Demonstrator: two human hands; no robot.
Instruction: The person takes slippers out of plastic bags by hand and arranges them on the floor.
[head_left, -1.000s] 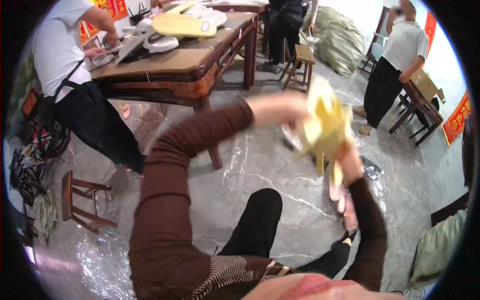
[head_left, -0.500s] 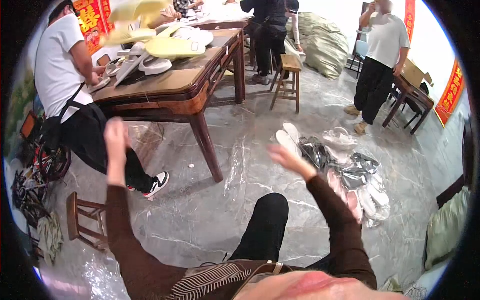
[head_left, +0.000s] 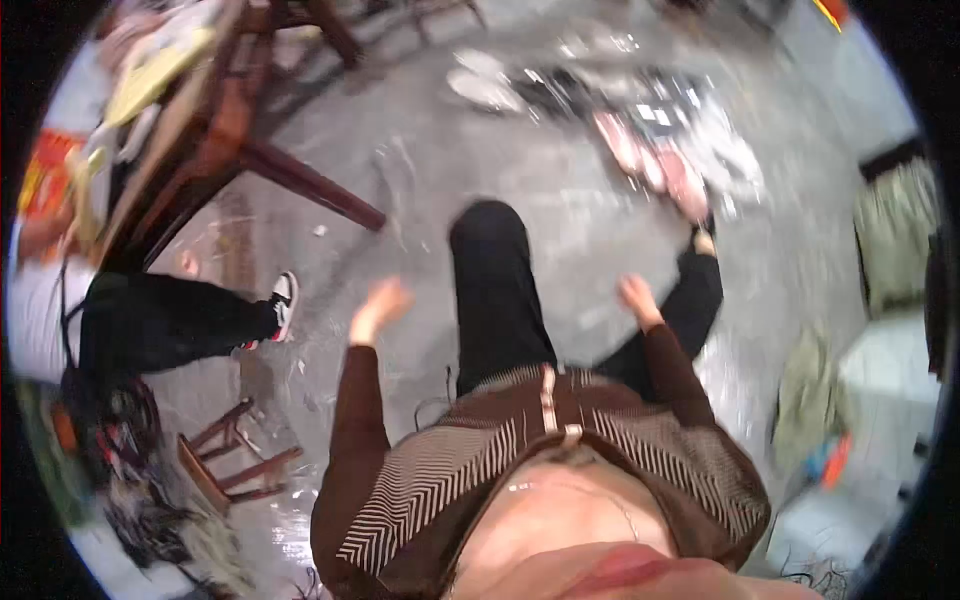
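Note:
My left hand (head_left: 384, 303) is in the air over the grey floor, left of my raised knee. My right hand (head_left: 637, 296) hangs on the other side, near my right thigh. No object shows in either hand, but motion blur smears the fingers. Beyond them on the floor lie slippers: a white pair (head_left: 483, 82), pink ones (head_left: 650, 160) close to my right foot, and several more white ones (head_left: 725, 150) in clear wrapping. Dark plastic-wrapped items (head_left: 560, 92) lie among them. Neither hand touches the slippers.
A wooden table (head_left: 225, 125) holding yellow slippers (head_left: 160, 70) stands at upper left. Beside it is a person in dark trousers (head_left: 180, 320). A small wooden stool (head_left: 235, 460) is at lower left, and a green sack (head_left: 890, 240) is at far right.
My view has tilted downward and turned, so the slippers and table sit higher in it. Both hands have dropped from their raised, spread position to beside my legs. My right foot is now beside the slippers.

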